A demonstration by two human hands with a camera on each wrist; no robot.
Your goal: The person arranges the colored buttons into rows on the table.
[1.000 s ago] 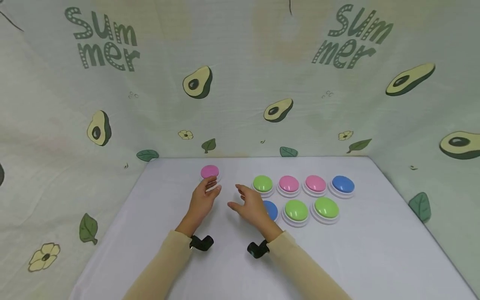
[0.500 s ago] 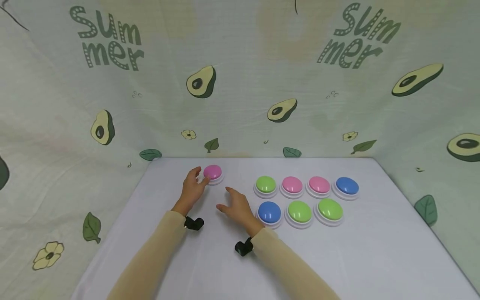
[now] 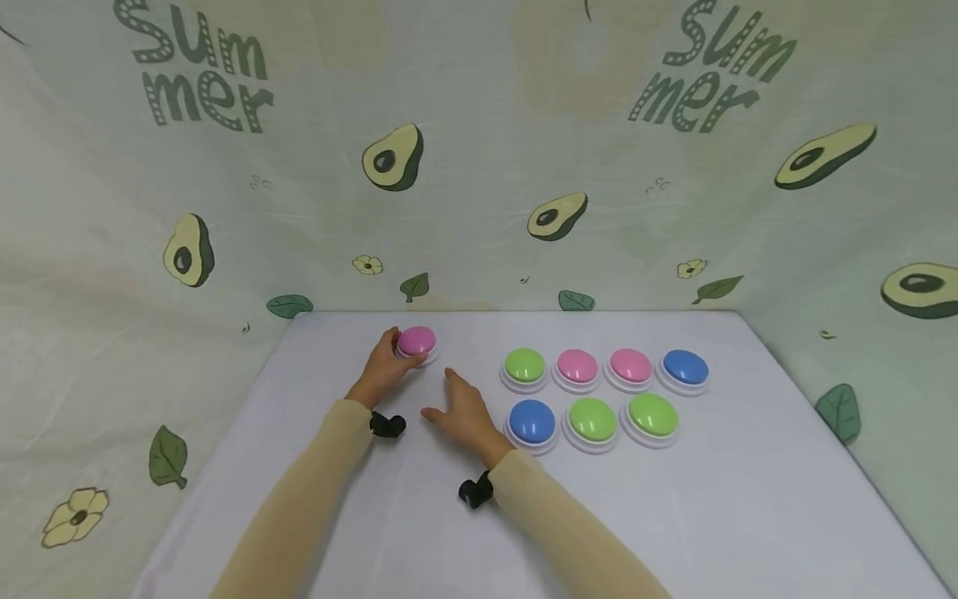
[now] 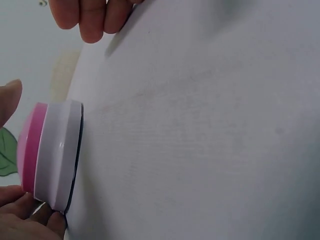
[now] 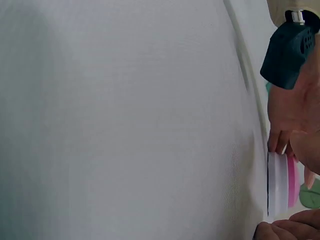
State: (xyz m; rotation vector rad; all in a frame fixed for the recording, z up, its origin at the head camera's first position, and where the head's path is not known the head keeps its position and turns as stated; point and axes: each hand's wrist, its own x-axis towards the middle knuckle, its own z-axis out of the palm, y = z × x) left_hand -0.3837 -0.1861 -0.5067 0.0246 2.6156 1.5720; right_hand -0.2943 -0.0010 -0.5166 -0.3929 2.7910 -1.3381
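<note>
In the head view my left hand (image 3: 384, 363) holds a pink push button (image 3: 417, 339) on a white base, at the back left of the white table. Its fingers bend round the left side, and the thumb lies at the front right. The left wrist view shows fingertips (image 4: 55, 222) against the base of that pink button (image 4: 32, 150). A thumb tip stands clear of the button there. My right hand (image 3: 467, 420) hovers over the table right of the left hand, thumb and fingers apart, holding nothing. It is nearest to a blue push button (image 3: 532, 422).
Several other push buttons stand in two rows to the right, among them a green one (image 3: 524, 365), a pink one (image 3: 577, 367) and a far-right blue one (image 3: 684, 368). A printed cloth (image 3: 464, 249) rises behind the table (image 3: 718, 516).
My left hand moves from in front of the lone pink button to its left side, then closes round it. My right hand shifts left, uncovering the near blue button. The head view sways slightly.
</note>
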